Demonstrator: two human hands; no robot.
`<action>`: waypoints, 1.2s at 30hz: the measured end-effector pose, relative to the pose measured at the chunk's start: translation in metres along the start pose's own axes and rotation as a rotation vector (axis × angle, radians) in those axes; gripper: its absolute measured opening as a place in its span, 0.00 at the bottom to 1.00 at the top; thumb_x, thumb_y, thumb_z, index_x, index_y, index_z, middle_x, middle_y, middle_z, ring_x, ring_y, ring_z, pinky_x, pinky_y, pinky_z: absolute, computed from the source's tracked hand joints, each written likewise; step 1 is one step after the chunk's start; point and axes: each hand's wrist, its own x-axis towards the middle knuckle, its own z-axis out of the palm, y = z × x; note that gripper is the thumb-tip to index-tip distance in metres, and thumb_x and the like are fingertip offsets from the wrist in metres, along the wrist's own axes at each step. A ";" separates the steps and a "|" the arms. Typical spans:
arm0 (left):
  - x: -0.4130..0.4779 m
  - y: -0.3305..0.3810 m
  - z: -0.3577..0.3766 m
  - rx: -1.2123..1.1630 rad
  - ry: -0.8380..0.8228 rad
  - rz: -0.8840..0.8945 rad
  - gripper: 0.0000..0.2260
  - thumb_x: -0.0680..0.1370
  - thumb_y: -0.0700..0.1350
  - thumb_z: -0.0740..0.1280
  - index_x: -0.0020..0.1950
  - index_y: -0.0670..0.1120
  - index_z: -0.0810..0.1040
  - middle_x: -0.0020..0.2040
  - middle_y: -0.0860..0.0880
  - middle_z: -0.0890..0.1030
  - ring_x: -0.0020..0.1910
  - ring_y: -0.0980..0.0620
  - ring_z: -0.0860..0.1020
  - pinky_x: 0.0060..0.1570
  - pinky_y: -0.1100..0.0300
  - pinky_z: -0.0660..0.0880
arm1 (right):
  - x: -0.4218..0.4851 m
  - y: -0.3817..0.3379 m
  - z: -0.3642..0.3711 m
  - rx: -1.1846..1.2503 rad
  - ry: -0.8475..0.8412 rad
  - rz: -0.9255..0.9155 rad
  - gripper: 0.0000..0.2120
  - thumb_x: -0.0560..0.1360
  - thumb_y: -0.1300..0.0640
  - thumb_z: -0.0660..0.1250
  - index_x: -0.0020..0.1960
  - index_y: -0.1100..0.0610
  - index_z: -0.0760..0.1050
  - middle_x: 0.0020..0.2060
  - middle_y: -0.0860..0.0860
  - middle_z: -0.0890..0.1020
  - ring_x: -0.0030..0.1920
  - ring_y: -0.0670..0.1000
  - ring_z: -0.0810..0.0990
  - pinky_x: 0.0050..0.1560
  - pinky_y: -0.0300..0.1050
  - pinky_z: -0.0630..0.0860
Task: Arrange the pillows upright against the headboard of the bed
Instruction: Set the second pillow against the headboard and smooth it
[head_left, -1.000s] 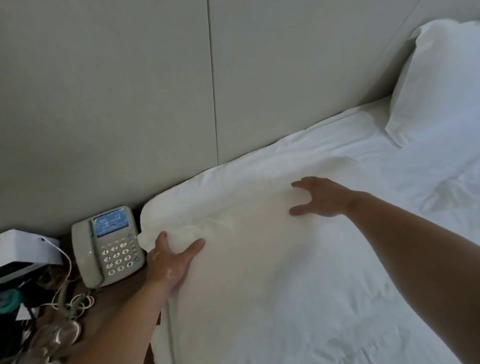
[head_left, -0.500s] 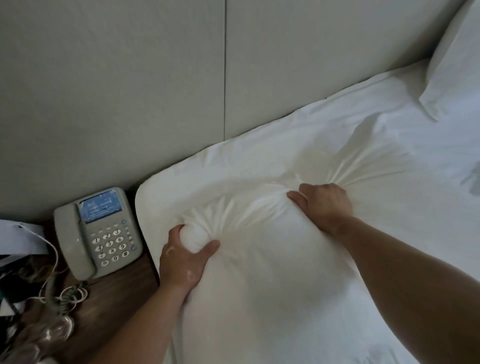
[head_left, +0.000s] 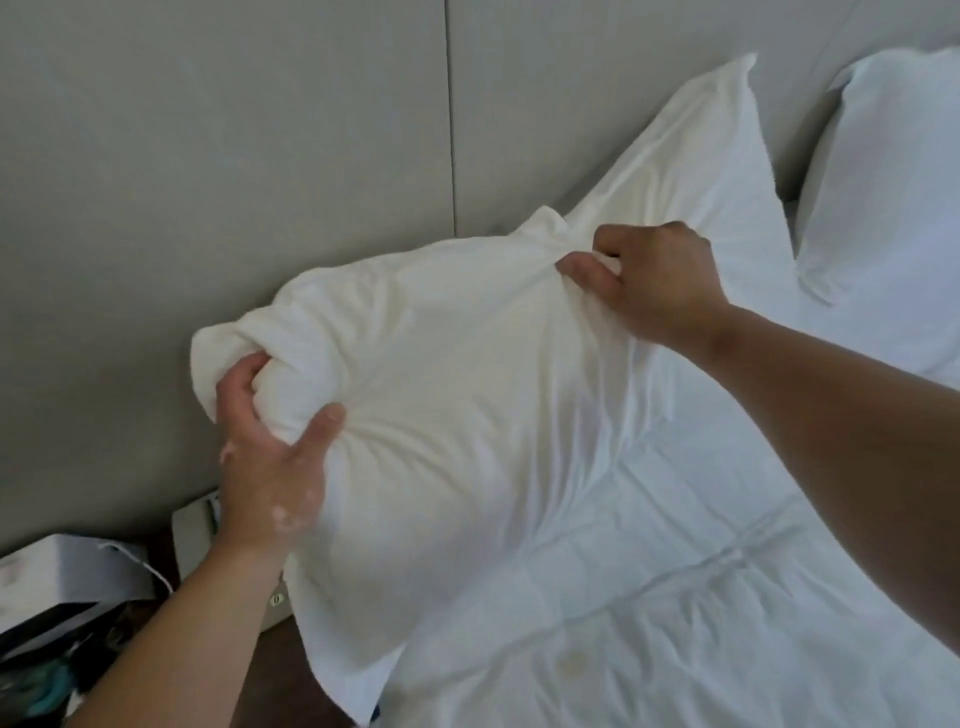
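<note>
This looks like a hotel bedroom. A bed (head_left: 701, 597) made up in plain white linen runs along a tall padded headboard (head_left: 260, 156) of grey-beige panels with a vertical seam. Two white pillows (head_left: 467, 415) (head_left: 893, 182) in matching cases sit at its head. Beside the bed, a dark wooden bedside surface (head_left: 275, 654) carries a beige corded desk telephone (head_left: 195, 535), partly hidden, a white box (head_left: 62, 577) and a thin white cable (head_left: 145, 564), with small clutter at the edge too blurred to identify.
</note>
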 end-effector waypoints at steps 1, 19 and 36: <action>0.008 0.003 -0.004 -0.006 0.027 0.042 0.30 0.72 0.50 0.74 0.70 0.58 0.64 0.66 0.53 0.72 0.60 0.53 0.71 0.57 0.60 0.66 | 0.009 -0.006 -0.002 0.020 0.019 0.000 0.25 0.78 0.34 0.61 0.35 0.54 0.70 0.25 0.45 0.69 0.36 0.57 0.71 0.40 0.49 0.65; 0.032 -0.068 0.016 -0.215 -0.249 -0.278 0.29 0.61 0.55 0.82 0.60 0.50 0.82 0.52 0.50 0.87 0.53 0.47 0.85 0.57 0.44 0.79 | 0.038 0.111 0.033 0.362 -0.231 0.851 0.52 0.65 0.26 0.68 0.78 0.55 0.60 0.71 0.54 0.72 0.66 0.60 0.75 0.59 0.59 0.79; 0.029 -0.053 0.053 -0.496 -0.109 -0.302 0.15 0.68 0.40 0.80 0.49 0.53 0.82 0.45 0.61 0.87 0.50 0.58 0.83 0.49 0.65 0.76 | 0.057 0.118 0.044 0.742 0.185 0.948 0.21 0.72 0.44 0.71 0.61 0.54 0.81 0.50 0.50 0.81 0.55 0.59 0.83 0.58 0.59 0.82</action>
